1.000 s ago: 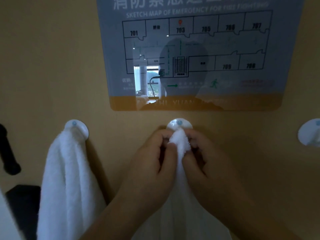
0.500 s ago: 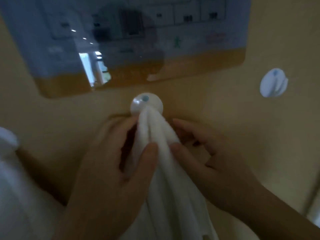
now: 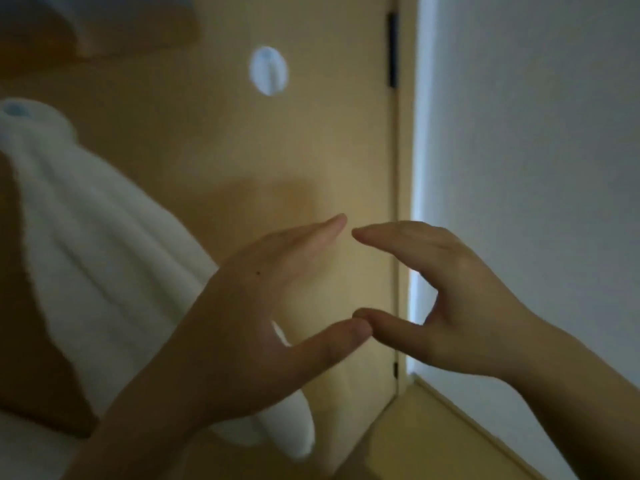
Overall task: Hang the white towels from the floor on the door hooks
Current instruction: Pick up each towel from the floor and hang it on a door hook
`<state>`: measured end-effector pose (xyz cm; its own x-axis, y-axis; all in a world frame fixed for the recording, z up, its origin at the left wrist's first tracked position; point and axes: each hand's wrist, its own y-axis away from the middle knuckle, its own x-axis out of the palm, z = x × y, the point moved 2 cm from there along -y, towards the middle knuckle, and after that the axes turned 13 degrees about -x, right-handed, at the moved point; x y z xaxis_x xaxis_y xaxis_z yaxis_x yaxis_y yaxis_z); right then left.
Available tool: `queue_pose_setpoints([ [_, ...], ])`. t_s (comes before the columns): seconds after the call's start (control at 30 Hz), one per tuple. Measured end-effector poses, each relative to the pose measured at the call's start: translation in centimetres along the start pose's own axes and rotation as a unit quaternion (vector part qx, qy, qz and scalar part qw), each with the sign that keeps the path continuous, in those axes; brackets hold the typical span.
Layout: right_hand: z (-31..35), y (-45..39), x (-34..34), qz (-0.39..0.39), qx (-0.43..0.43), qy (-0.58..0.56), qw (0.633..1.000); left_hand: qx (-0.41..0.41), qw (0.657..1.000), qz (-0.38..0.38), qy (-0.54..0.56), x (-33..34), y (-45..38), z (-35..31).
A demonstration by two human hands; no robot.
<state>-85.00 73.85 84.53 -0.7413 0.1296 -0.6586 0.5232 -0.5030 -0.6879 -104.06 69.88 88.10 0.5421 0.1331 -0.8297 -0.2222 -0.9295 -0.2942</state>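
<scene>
A white towel (image 3: 104, 258) hangs from a round white door hook (image 3: 17, 110) at the far left edge and drapes down the yellow door (image 3: 329, 150). A second white hook (image 3: 268, 71) sits bare higher up and to the right. My left hand (image 3: 242, 327) hovers open in front of the door, just right of the hanging towel, holding nothing. My right hand (image 3: 460, 303) is open beside it, with thumb tips touching. The image is blurred.
The door's right edge and frame (image 3: 401, 202) run down the middle, with a dark hinge (image 3: 392, 50) near the top. A pale wall (image 3: 536, 168) fills the right side. A corner of the wall sign (image 3: 86, 26) shows at top left.
Both hands have let go of the towel, which now hangs on the middle hook, and moved right. The view has swung right toward the door's edge.
</scene>
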Motion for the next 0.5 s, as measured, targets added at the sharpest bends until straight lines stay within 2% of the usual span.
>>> queue_pose_setpoints([
  [0.13, 1.9, 13.2, -6.2, -0.005, 0.145, 0.037, 0.989, 0.074, 0.992, 0.095, -0.037, 8.9, 1.4, -6.6],
  [0.23, 5.2, 24.6, -11.3, -0.032, 0.266, 0.066, 0.961, 0.130, 0.978, 0.163, -0.001, 16.4, 4.9, -12.8],
  [0.4, 14.0, 41.7, -18.4, -0.094, 0.471, 0.137, 0.866, 0.261, 0.921, 0.289, 0.002, 27.9, 12.5, -25.3],
  [0.5, 19.2, 48.9, -21.1, -0.142, 0.548, 0.162, 0.808, 0.315, 0.879, 0.357, 0.025, 33.0, 16.7, -31.9],
])
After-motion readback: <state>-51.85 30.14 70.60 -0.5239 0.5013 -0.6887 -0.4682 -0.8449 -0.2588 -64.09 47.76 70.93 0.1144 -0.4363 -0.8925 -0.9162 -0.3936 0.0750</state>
